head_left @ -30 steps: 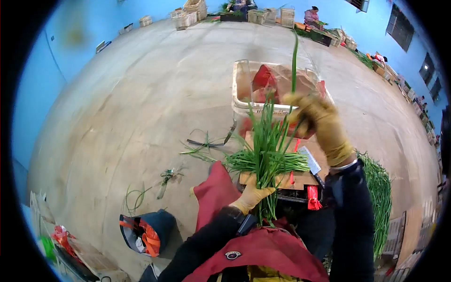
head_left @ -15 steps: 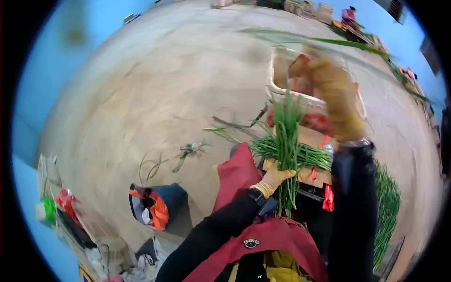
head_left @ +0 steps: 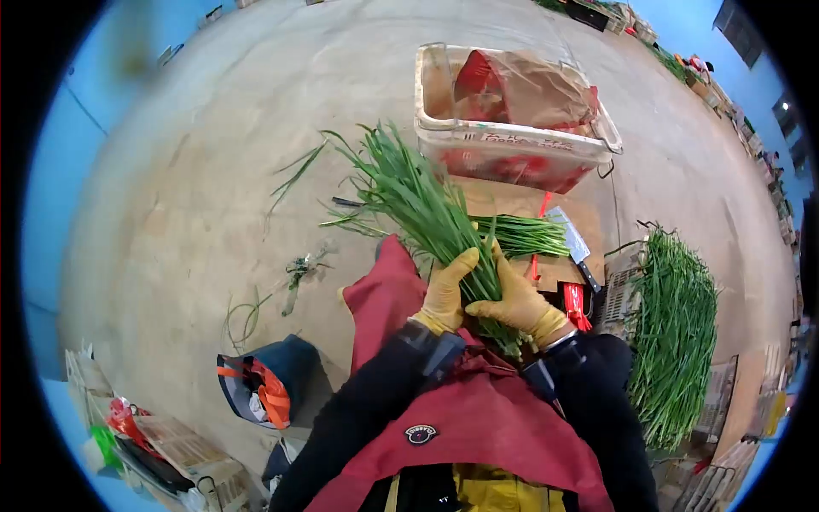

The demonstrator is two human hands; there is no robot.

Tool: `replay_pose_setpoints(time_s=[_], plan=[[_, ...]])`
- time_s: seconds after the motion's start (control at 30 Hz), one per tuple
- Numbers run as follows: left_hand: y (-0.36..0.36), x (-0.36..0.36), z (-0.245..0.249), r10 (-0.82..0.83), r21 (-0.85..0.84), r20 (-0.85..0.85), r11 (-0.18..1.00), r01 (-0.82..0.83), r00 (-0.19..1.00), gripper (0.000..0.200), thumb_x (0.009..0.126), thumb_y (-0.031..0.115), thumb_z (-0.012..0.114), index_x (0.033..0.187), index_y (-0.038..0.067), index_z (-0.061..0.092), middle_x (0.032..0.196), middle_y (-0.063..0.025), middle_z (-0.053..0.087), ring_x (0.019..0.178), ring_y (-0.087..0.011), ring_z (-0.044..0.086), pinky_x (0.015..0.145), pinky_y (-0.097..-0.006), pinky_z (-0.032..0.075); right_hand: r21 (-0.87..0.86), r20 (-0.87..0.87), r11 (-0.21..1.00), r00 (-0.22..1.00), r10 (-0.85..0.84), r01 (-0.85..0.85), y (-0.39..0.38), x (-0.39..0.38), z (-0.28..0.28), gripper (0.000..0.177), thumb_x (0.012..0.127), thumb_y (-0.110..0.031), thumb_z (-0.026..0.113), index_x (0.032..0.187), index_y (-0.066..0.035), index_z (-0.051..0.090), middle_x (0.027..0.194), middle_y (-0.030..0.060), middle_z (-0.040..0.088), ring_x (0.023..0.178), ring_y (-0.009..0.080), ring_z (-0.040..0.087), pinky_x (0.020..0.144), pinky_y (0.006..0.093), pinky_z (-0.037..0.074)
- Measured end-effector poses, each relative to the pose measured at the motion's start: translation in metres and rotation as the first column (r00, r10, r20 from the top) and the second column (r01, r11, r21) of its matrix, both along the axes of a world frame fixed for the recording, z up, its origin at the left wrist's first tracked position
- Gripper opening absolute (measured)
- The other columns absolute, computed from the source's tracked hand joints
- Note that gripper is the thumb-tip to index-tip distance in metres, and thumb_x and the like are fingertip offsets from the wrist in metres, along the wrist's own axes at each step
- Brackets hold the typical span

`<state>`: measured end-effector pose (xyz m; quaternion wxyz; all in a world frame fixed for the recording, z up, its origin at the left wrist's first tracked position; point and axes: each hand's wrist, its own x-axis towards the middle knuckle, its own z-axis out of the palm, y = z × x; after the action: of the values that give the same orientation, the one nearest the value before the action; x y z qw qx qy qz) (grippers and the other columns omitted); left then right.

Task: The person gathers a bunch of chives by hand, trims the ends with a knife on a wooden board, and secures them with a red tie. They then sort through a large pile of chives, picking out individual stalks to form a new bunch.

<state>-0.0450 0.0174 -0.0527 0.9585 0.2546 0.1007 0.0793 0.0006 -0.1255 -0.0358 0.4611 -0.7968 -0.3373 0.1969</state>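
Note:
A bunch of chives (head_left: 414,200) with long flat green leaves slants across my lap, tips up and to the left, stem ends near my red apron (head_left: 503,418). My left hand (head_left: 445,294), in a yellow glove, is closed around its left side. Gloved in the same yellow, my right hand (head_left: 519,300) grips the lower stems from the right. Just beyond, a second bundle of chives (head_left: 525,235) lies across a brown board (head_left: 486,194). Beside it rests a knife (head_left: 570,237) with a black handle. Red ties (head_left: 577,305) hang at the board's near edge.
A white crate (head_left: 520,141) with a red and brown bag (head_left: 533,90) inside stands beyond the board. Many chives (head_left: 674,333) are heaped at my right. On the floor to the left are a dark bag (head_left: 294,367) and loose leaves (head_left: 294,277).
My right hand has come down from above the crate and joined my left on the bunch. The bunch has tilted left. The view has shifted, showing the knife and more of the heap.

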Motion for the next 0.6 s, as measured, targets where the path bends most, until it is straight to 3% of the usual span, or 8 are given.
replay_pose_setpoints(time_s=[0.03, 0.13, 0.17, 0.27, 0.37, 0.47, 0.5, 0.6], plan=[[-0.004, 0.000, -0.001, 0.002, 0.016, 0.002, 1.000, -0.002, 1.000, 0.042, 0.086, 0.008, 0.064, 0.126, 0.005, 0.053, 0.114, -0.0060, 0.062, 0.103, -0.0187, 0.060, 0.092, -0.0334, 0.048, 0.088, 0.009, 0.996, 1.000, -0.015, 0.014, 0.003, -0.003, -0.002, 0.119, 0.064, -0.024, 0.085, 0.149, 0.002, 0.005, 0.135, 0.0224, 0.046, 0.127, 0.0295, 0.044, 0.104, 0.0314, 0.036], [-0.008, 0.003, 0.000, -0.019, 0.085, 0.038, 0.996, 0.016, 0.999, 0.045, 0.084, 0.008, 0.066, 0.127, 0.005, 0.053, 0.117, -0.0076, 0.062, 0.105, -0.0201, 0.059, 0.094, -0.0348, 0.047, 0.144, -0.155, 0.988, 0.987, -0.036, 0.059, -0.002, -0.003, 0.003, 0.116, 0.066, -0.021, 0.082, 0.150, 0.001, 0.006, 0.127, 0.0197, 0.053, 0.118, 0.0271, 0.052, 0.099, 0.0323, 0.041], [-0.006, 0.004, 0.002, -0.046, 0.103, 0.061, 0.994, 0.039, 0.997, 0.044, 0.084, 0.007, 0.066, 0.126, 0.004, 0.053, 0.116, -0.0082, 0.063, 0.105, -0.0198, 0.059, 0.094, -0.0346, 0.047, 0.137, -0.039, 0.987, 0.996, -0.078, 0.082, -0.006, -0.002, 0.001, 0.095, 0.067, -0.016, 0.079, 0.145, 0.000, 0.027, 0.113, 0.0170, 0.062, 0.106, 0.0245, 0.060, 0.092, 0.0332, 0.046], [0.007, 0.011, 0.014, -0.099, 0.194, 0.081, 0.977, 0.082, 0.992, 0.048, 0.083, 0.010, 0.067, 0.128, 0.004, 0.051, 0.116, -0.0107, 0.063, 0.105, -0.0219, 0.061, 0.091, -0.0368, 0.050, -0.046, -0.171, 0.999, 0.985, 0.009, -0.018, -0.020, -0.003, 0.017, 0.081, 0.066, -0.013, 0.078, 0.136, 0.001, 0.040, 0.122, 0.0175, 0.056, 0.112, 0.0243, 0.053, 0.097, 0.0326, 0.041], [0.021, 0.014, 0.023, -0.189, 0.182, 0.048, 0.967, 0.177, 0.981, 0.053, 0.084, 0.014, 0.066, 0.133, 0.006, 0.047, 0.115, -0.0123, 0.063, 0.101, -0.0228, 0.063, 0.085, -0.0372, 0.054, -0.030, -0.241, 0.995, 0.967, 0.087, -0.097, -0.028, -0.001, -0.013, 0.066, 0.067, -0.013, 0.077, 0.125, 0.001, 0.050, 0.112, 0.0172, 0.062, 0.105, 0.0246, 0.058, 0.093, 0.0331, 0.044], [0.025, 0.024, 0.048, -0.168, 0.259, 0.176, 0.958, 0.119, 0.970, 0.063, 0.083, 0.019, 0.068, 0.138, 0.007, 0.040, 0.113, -0.0124, 0.064, 0.100, -0.0213, 0.063, 0.085, -0.0361, 0.055, 0.052, -0.193, 0.994, 0.975, 0.108, -0.099, -0.029, 0.008, -0.005, 0.052, 0.067, -0.017, 0.076, 0.112, 0.002, 0.058, 0.094, 0.0179, 0.068, 0.087, 0.0271, 0.066, 0.080, 0.0358, 0.051], [0.022, 0.020, 0.058, -0.155, 0.249, 0.161, 0.962, 0.111, 0.975, 0.062, 0.082, 0.016, 0.068, 0.137, 0.007, 0.041, 0.108, -0.0109, 0.065, 0.096, -0.0194, 0.063, 0.082, -0.0357, 0.055, -0.124, -0.227, 0.991, 0.973, 0.029, -0.059, -0.032, 0.012, 0.006, 0.054, 0.067, -0.017, 0.077, 0.115, -0.001, 0.058, 0.098, 0.0176, 0.069, 0.091, 0.0272, 0.066, 0.081, 0.0358, 0.051], [0.015, 0.034, 0.066, -0.180, 0.425, 0.120, 0.898, 0.114, 0.976, 0.056, 0.082, 0.015, 0.067, 0.133, 0.006, 0.045, 0.101, -0.0089, 0.065, 0.090, -0.0180, 0.063, 0.077, -0.0335, 0.054, 0.006, -0.105, 0.999, 0.993, 0.053, -0.053, -0.042, 0.027, -0.011, 0.058, 0.067, -0.016, 0.078, 0.119, -0.002, 0.057, 0.102, 0.0178, 0.068, 0.097, 0.0263, 0.065, 0.085, 0.0351, 0.051]])
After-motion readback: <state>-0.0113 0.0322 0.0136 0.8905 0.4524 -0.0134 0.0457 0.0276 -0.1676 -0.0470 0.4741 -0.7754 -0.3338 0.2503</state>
